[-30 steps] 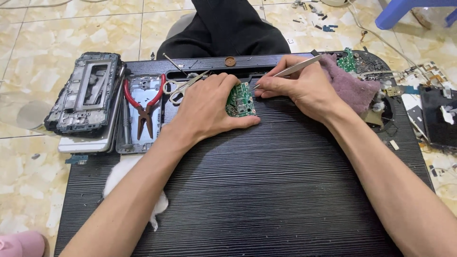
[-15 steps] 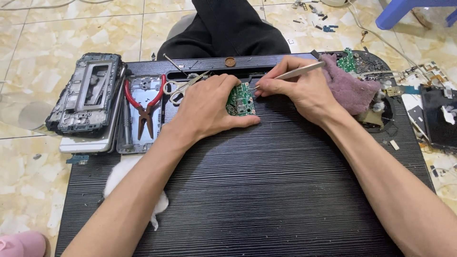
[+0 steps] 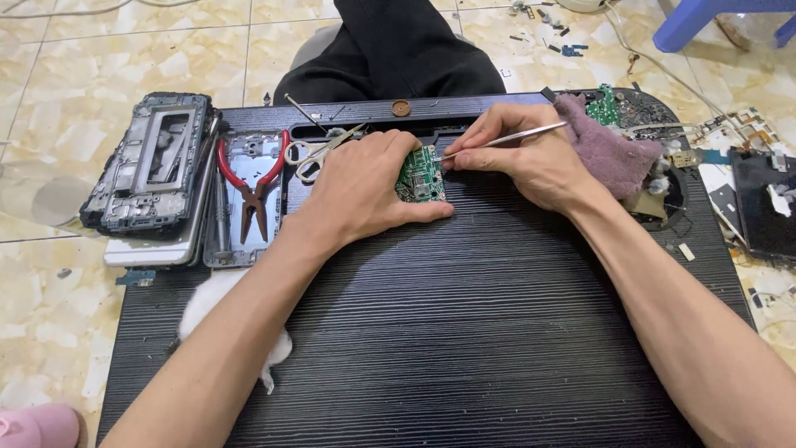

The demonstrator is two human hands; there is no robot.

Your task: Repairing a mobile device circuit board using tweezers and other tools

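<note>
A small green circuit board (image 3: 421, 176) lies on a black ribbed work surface (image 3: 464, 332). My left hand (image 3: 365, 187) rests flat beside it and pins it down with thumb and fingers. My right hand (image 3: 531, 158) pinches metal tweezers (image 3: 514, 137), whose tips touch the board's upper right edge.
Red-handled pliers (image 3: 253, 187) and scissors (image 3: 319, 149) lie in trays at the back left. A stripped phone frame (image 3: 153, 162) sits on stacked phones at far left. A purple cloth (image 3: 613, 153) and loose electronic parts (image 3: 746, 191) crowd the right. White cotton (image 3: 211, 303) hangs off the left edge.
The tweezers have tilted lower and their tips have shifted slightly on the board. My left hand has stayed put.
</note>
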